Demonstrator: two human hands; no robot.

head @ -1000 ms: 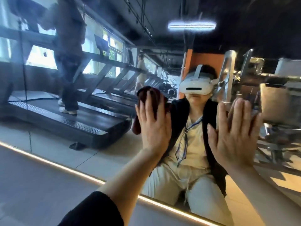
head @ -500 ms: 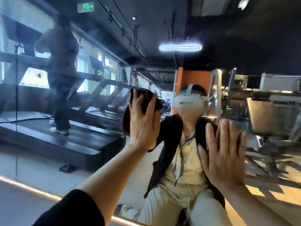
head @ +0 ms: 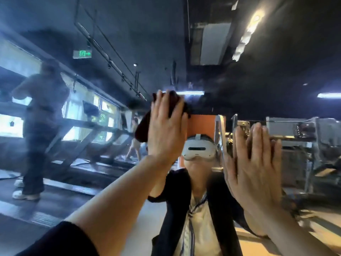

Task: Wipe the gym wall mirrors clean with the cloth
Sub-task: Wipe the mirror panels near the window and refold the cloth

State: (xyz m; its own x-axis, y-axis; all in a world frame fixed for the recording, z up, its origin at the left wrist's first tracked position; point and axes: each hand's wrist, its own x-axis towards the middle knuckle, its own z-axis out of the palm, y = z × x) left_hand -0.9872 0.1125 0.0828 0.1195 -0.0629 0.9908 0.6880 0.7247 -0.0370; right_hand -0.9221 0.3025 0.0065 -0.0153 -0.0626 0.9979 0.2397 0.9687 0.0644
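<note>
Gym interior, dark ceiling, seen almost wholly as a reflection in the wall mirror (head: pixel 276 74) that fills the view. Landmark for all positions: the white headset (head: pixel 198 149) in the wearer's reflection, low centre.

Reflected content: up and left of the headset, a green exit sign (head: pixel 82 54) on the ceiling. Far left of the headset, a blurred person (head: pixel 39 115) stands on a treadmill (head: pixel 60 196), with bright windows behind. Directly above the headset, an orange wall panel (head: pixel 202 124). Right of the headset, grey metal gym machines (head: pixel 299 137). Below the headset, the reflected wearer's dark jacket over a pale top.

Left hand (head: pixel 166 133): just left of and above the headset, palm flat toward the glass, fingers straight and spread upward. It presses a dark maroon cloth (head: pixel 143 126) against the mirror. The cloth shows past the fingertips at the top and hangs out to the left of the hand; the rest is hidden behind the palm. A dark sleeve covers the forearm at the lower left.

Right hand (head: pixel 256 172): just right of the headset, palm flat on the glass, fingers straight and close together, holding nothing. Its reflection meets it at the fingers.

Image is soft with motion blur, worst at far left.
</note>
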